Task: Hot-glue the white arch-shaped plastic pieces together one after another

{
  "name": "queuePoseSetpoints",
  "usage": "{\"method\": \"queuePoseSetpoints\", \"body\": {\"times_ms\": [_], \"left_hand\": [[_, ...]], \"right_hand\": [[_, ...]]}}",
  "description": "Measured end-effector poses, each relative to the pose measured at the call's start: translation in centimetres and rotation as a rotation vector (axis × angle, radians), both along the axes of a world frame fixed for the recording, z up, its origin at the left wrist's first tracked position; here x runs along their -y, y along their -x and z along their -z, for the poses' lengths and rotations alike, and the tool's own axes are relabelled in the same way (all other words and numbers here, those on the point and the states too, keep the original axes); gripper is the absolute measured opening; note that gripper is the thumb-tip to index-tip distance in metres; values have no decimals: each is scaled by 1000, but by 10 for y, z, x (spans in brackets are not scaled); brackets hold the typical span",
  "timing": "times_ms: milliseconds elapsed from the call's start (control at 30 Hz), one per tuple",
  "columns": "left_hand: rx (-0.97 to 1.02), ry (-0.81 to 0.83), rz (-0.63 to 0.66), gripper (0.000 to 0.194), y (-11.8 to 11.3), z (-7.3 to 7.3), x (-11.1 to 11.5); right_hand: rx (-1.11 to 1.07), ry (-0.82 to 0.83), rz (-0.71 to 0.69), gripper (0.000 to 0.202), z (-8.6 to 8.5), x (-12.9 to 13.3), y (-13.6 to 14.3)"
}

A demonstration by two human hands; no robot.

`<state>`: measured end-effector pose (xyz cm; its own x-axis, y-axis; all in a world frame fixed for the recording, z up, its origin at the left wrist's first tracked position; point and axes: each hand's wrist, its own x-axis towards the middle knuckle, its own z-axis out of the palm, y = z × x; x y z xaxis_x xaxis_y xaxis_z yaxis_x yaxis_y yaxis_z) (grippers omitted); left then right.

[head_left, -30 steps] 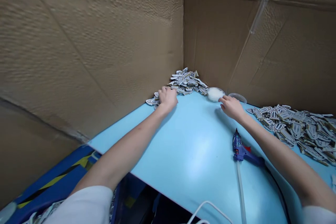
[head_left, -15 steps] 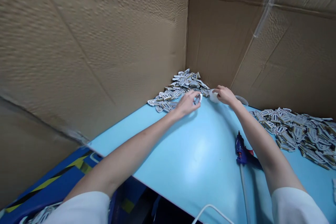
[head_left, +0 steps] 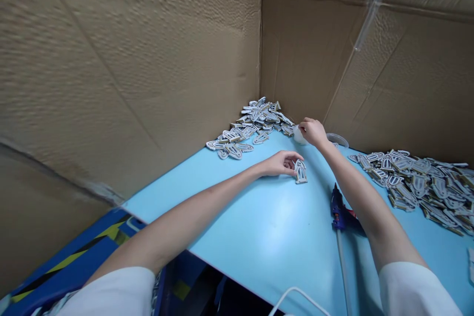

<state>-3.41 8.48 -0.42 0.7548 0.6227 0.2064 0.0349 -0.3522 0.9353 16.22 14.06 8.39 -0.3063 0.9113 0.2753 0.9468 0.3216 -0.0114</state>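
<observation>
Between the thumb and fingers of my left hand point(head_left: 282, 163) is a small white arched window-shaped piece point(head_left: 300, 172), held close over the blue tabletop. My right hand point(head_left: 313, 132) has its fingers pinched together at a small whitish translucent container point(head_left: 299, 135); whatever the fingertips hold is too small to make out. Left of that container lies a heap of similar arched pieces point(head_left: 259, 117) in the corner. A blue glue gun point(head_left: 337, 207) with a glue stick in its back rests on the table, close to my right forearm.
Cardboard walls point(head_left: 166, 59) enclose the table point(head_left: 259, 222) on the left and back. A larger pile of arched pieces point(head_left: 422, 185) spreads on the right. A clear round lid-like item point(head_left: 337, 140) lies behind my right wrist. A white cable point(head_left: 296, 290) loops at the front edge.
My left hand has come away from the corner heap, nearer and to the right, with the arched piece turned to face me. My right hand stays at the container, its fingers now pinched.
</observation>
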Motion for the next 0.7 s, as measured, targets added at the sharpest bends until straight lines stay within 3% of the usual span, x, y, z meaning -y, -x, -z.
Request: {"method": "queuePoseSetpoints", "body": {"times_ms": [200,433,567,700], "left_hand": [[-60,-85,6,51,-1,-2,4],[-175,-285,98,47,-4,-6,14],[-165,-307,154,44,-8,-5,19],[-125,-323,184,45,-9,-4,19]], "right_hand": [[-257,-46,0,24,2,-1,-6],[-713,-50,-28,7,-4,4,-5],[-913,15,-85,9,2,37,-19],[-1154,173,-245,16,14,97,-41]]}}
